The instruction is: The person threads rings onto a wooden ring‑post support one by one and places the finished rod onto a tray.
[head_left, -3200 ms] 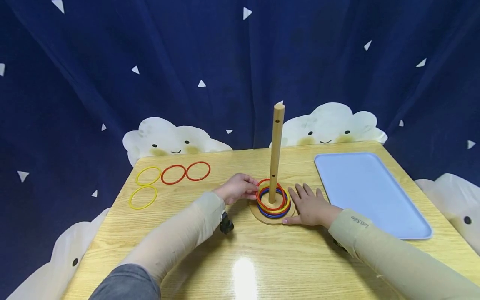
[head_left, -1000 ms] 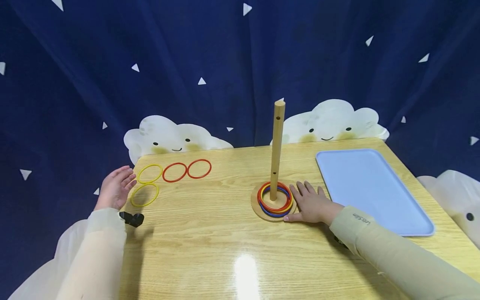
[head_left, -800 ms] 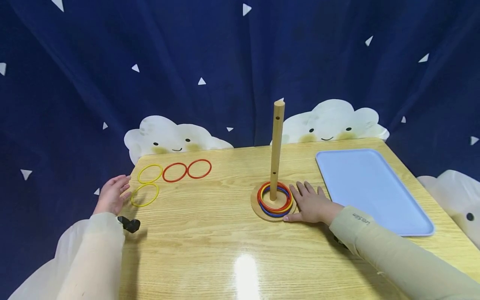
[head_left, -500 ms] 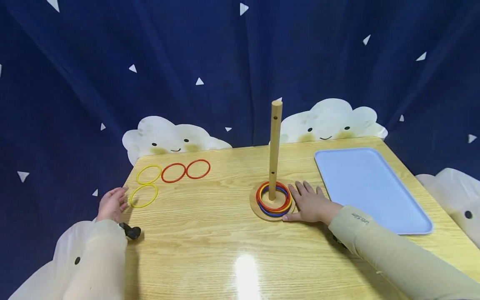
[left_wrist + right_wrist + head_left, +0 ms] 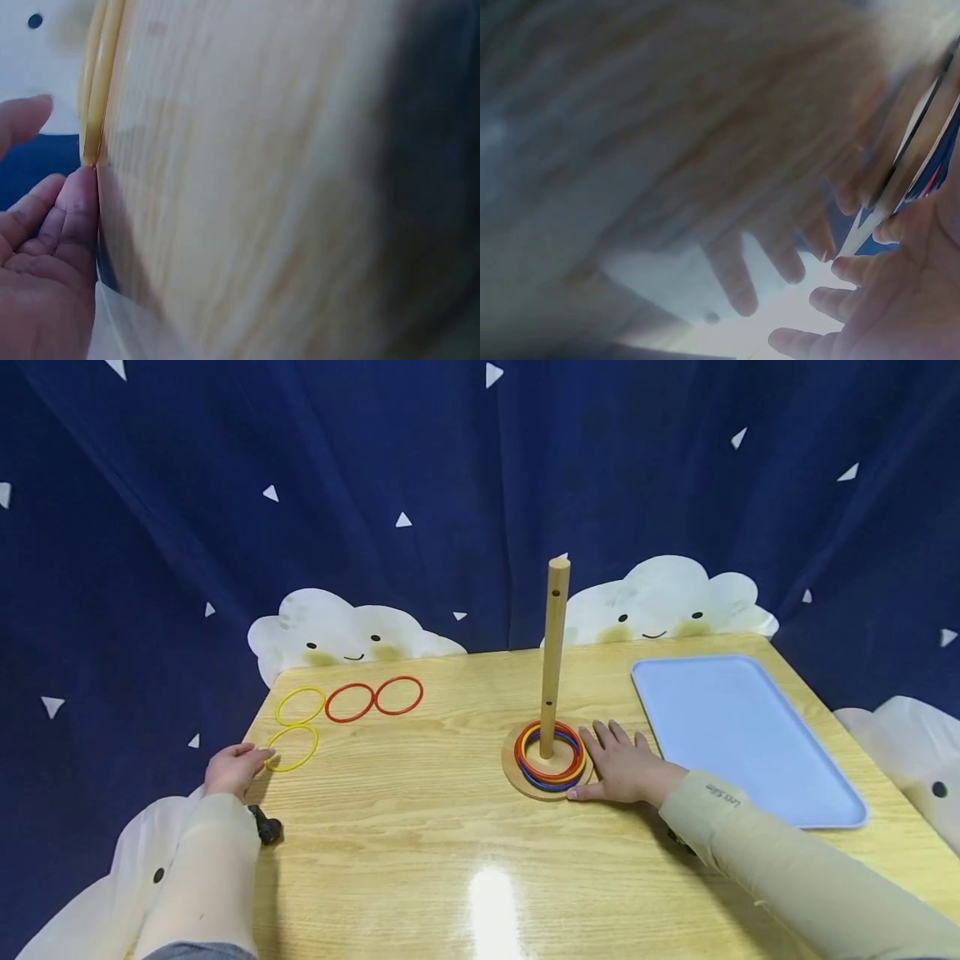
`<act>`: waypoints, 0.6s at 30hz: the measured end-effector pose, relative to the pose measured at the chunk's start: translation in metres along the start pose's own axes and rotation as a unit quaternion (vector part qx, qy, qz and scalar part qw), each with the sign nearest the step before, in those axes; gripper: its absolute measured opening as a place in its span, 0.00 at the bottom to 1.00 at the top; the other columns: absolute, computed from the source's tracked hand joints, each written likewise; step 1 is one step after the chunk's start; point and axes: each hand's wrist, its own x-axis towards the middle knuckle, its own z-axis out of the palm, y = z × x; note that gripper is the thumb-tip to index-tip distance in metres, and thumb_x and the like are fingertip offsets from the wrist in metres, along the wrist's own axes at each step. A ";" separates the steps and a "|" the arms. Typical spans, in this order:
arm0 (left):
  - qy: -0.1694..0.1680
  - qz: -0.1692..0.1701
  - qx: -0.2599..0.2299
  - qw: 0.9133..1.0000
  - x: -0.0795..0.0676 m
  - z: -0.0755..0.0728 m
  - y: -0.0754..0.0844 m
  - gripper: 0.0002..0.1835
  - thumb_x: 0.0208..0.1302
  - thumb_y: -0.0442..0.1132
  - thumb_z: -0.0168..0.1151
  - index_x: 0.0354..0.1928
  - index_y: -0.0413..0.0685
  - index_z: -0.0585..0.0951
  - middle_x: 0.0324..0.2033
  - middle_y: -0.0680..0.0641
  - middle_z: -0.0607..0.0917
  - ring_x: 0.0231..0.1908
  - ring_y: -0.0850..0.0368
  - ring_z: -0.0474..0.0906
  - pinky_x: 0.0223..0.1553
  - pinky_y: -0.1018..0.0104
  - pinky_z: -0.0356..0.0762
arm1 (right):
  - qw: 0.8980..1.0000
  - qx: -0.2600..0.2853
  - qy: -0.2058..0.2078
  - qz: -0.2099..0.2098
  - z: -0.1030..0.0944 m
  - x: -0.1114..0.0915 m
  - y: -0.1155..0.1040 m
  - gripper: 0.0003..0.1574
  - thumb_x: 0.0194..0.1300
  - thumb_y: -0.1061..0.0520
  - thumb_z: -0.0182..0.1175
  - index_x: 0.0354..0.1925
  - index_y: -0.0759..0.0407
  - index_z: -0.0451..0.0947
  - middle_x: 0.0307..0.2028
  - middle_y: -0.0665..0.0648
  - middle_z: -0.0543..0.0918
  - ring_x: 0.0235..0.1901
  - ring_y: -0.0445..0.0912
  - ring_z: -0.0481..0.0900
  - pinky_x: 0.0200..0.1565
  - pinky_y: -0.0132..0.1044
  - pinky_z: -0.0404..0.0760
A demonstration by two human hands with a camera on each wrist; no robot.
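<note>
Tabletop (image 5: 390, 843), unclosed left hand (image 5: 231, 771) against yellow ring (image 5: 317, 742)

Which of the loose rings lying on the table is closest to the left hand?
The front yellow ring, with the left hand at its edge; the other yellow ring lies beyond it, and the two red rings lie farther right.

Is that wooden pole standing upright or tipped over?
Upright: the wooden pole rises from its round base, with rings around its foot.
</note>
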 end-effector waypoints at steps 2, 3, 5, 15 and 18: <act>0.004 0.018 0.044 0.999 -0.001 0.000 0.003 0.36 0.68 0.42 0.66 0.71 0.27 0.67 0.69 0.27 0.68 0.64 0.33 0.70 0.69 0.44 0.67 | 1.000 0.003 0.003 0.002 0.001 0.001 0.002 0.73 0.61 0.18 0.59 0.79 0.68 0.51 0.76 0.77 0.53 0.74 0.75 0.50 0.64 0.80 0.55; 0.007 0.027 0.065 0.997 -0.001 0.000 0.004 0.35 0.67 0.41 0.66 0.68 0.26 0.70 0.67 0.26 0.70 0.63 0.32 0.70 0.67 0.44 0.68 | 1.000 0.005 0.003 0.003 0.001 0.001 0.002 0.73 0.61 0.17 0.58 0.79 0.68 0.51 0.76 0.77 0.53 0.74 0.75 0.50 0.65 0.80 0.55; 0.018 0.032 0.094 0.995 -0.003 0.000 0.006 0.31 0.65 0.41 0.68 0.63 0.26 0.73 0.63 0.26 0.73 0.61 0.31 0.69 0.65 0.42 0.67 | 1.000 0.007 0.005 0.003 0.002 0.002 0.003 0.74 0.60 0.17 0.59 0.79 0.68 0.52 0.76 0.77 0.54 0.74 0.75 0.50 0.65 0.80 0.55; 0.041 0.094 0.241 0.965 -0.004 0.005 0.020 0.13 0.54 0.34 0.63 0.37 0.29 0.77 0.38 0.28 0.80 0.46 0.28 0.73 0.52 0.39 0.72 | 1.000 0.008 0.003 0.006 -0.001 0.002 0.002 0.74 0.60 0.17 0.59 0.79 0.68 0.51 0.76 0.77 0.54 0.74 0.74 0.49 0.65 0.79 0.54; 0.009 0.103 0.273 0.956 -0.004 0.003 0.023 0.09 0.55 0.34 0.63 0.31 0.31 0.78 0.32 0.32 0.80 0.42 0.32 0.75 0.46 0.43 0.74 | 1.000 0.000 0.003 0.004 0.000 0.002 0.002 0.74 0.60 0.17 0.58 0.79 0.68 0.52 0.76 0.77 0.54 0.74 0.74 0.49 0.65 0.79 0.54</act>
